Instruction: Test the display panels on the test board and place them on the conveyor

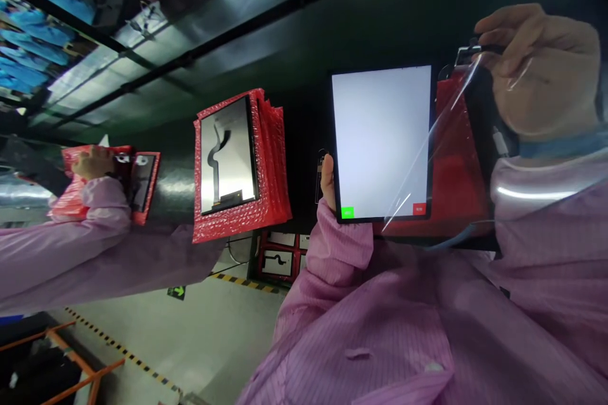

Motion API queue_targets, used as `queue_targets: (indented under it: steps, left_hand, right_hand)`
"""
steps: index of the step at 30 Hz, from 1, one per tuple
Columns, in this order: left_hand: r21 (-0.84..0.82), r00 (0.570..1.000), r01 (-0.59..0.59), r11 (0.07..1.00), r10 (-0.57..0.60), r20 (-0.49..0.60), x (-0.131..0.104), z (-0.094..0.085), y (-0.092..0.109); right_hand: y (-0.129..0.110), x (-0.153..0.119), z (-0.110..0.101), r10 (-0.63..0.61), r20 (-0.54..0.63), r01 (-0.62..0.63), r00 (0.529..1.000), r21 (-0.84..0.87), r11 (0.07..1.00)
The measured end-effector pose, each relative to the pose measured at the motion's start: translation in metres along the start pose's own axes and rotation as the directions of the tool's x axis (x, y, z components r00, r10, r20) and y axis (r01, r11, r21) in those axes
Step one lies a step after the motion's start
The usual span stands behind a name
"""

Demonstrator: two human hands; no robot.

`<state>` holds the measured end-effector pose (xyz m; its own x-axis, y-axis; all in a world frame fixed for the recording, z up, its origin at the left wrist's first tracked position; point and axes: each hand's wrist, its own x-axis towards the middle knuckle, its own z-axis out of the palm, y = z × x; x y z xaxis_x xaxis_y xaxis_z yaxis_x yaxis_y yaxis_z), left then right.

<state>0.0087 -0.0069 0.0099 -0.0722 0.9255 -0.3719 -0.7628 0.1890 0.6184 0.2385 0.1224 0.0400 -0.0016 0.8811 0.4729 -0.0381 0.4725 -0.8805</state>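
A lit white display panel [382, 139], with a green square and a red square at its lower corners, is held upright by my left hand [327, 178], whose thumb shows at its left edge. My right hand [546, 69], fingers closed, pinches a clear film [451, 107] that stretches down across the panel's right side. Behind the film a red sheet [458, 164] lies to the right of the panel. To the left, a screen module [225, 155] with a dark flex cable rests on a stack of red bubble bags [273, 171].
At the far left a co-worker's hand [95, 162] rests on red bubble packaging [71, 199], beside another panel [144, 183]. A dark rail [247, 25] crosses behind the bench. Below, a tray [259, 256] holds several screen modules. An orange-framed rack [80, 361] stands at lower left.
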Motion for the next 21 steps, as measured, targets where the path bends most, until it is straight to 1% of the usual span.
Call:
queue_targets:
  steps: [3,5,6,7,9,11,13,15,17,19,20,21]
  left_hand:
    - [0.056,0.998,-0.036,0.998,0.033,0.048,0.002,-0.005,-0.002]
    - [0.157,0.997,-0.069,0.985,0.061,0.053,0.004,-0.01,-0.001]
    - [0.211,0.996,-0.079,0.974,0.07,0.051,0.005,-0.012,-0.001]
    - [0.255,0.996,-0.085,0.963,0.075,0.05,0.006,-0.013,0.0]
    - [0.303,0.997,-0.067,0.951,0.05,0.063,0.006,-0.013,0.003]
    - [0.313,0.997,-0.038,0.949,0.013,0.082,0.004,-0.01,0.007]
    - [0.323,0.994,-0.014,0.946,-0.024,0.111,-0.001,-0.004,0.013]
    - [0.344,0.989,0.016,0.939,-0.066,0.135,-0.007,0.003,0.02]
    - [0.389,0.99,0.038,0.921,-0.087,0.109,-0.013,0.011,0.026]
    - [0.458,0.997,0.025,0.888,-0.054,0.051,-0.017,0.02,0.028]
    - [0.501,0.999,0.002,0.866,-0.023,0.036,-0.018,0.024,0.027]
    - [0.545,0.999,-0.039,0.837,0.018,0.044,-0.018,0.029,0.024]
  right_hand:
    - [-0.003,-0.002,0.004,-0.001,0.04,0.0,0.999,0.016,1.0]
    - [-0.004,-0.004,0.008,-0.029,0.056,0.027,0.998,0.031,0.999]
    - [-0.004,-0.006,0.01,-0.036,0.07,0.035,0.997,0.012,0.999]
    - [-0.003,-0.008,0.012,-0.046,0.081,0.049,0.996,-0.036,0.998]
    - [-0.001,-0.011,0.018,-0.067,0.121,0.094,0.99,-0.228,0.969]
    - [0.004,-0.014,0.022,-0.106,0.146,0.162,0.984,-0.454,0.876]
    - [0.01,-0.016,0.026,-0.149,0.121,0.192,0.981,-0.591,0.784]
    - [0.015,-0.018,0.03,-0.149,0.088,0.171,0.985,-0.625,0.762]
    - [0.017,-0.02,0.033,-0.113,0.098,0.149,0.989,-0.616,0.774]
    - [0.016,-0.022,0.036,-0.098,0.149,0.169,0.984,-0.59,0.79]
    - [0.014,-0.024,0.037,-0.096,0.183,0.185,0.978,-0.571,0.8]
    - [0.011,-0.025,0.039,-0.094,0.218,0.201,0.971,-0.548,0.812]
